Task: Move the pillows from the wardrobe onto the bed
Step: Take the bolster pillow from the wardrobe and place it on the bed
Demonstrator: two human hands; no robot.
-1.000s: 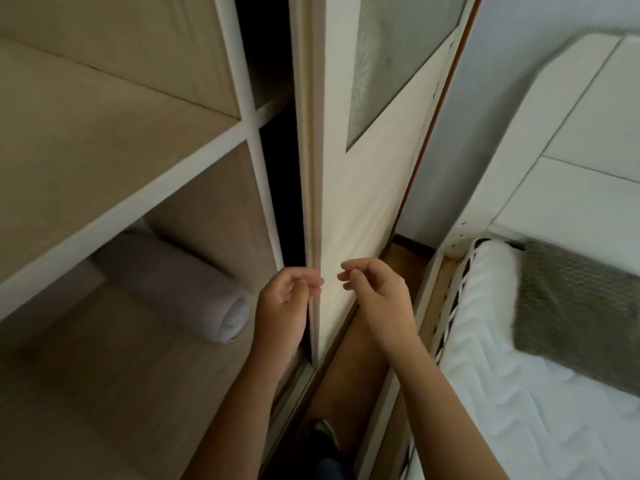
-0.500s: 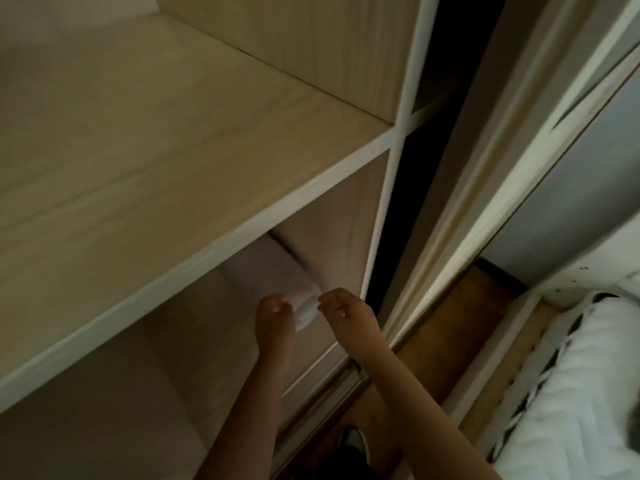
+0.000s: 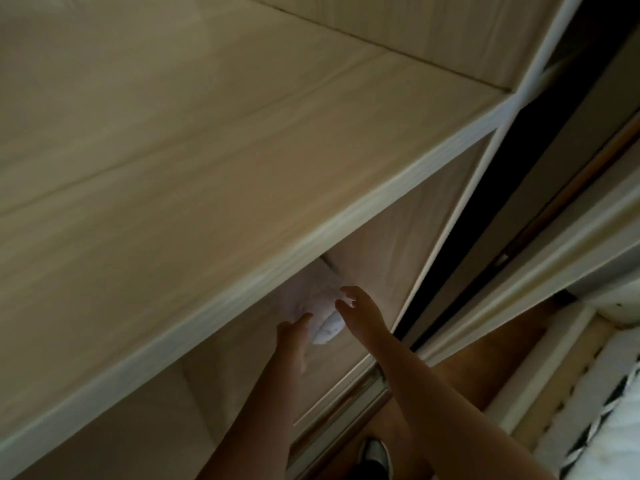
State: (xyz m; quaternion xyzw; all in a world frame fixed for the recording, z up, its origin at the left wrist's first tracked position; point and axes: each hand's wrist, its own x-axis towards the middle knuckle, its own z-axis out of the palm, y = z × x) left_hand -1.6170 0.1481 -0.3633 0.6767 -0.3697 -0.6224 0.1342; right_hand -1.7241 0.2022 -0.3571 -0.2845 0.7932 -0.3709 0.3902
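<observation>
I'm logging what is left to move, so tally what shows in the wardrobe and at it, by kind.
Rolled pillows: 1, under the shelf board
Shelf boards: 1
Hands: 2, left hand and right hand, either side of the roll, no grip closed yet
Total: 4

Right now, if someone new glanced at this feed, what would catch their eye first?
Two bare arms reaching into the wardrobe: the left hand and right hand flank the end of a pale rolled pillow on the lower compartment, fingers spread, not yet closed on it. Above runs a broad wooden shelf. At bottom right, the white bed shows.
</observation>
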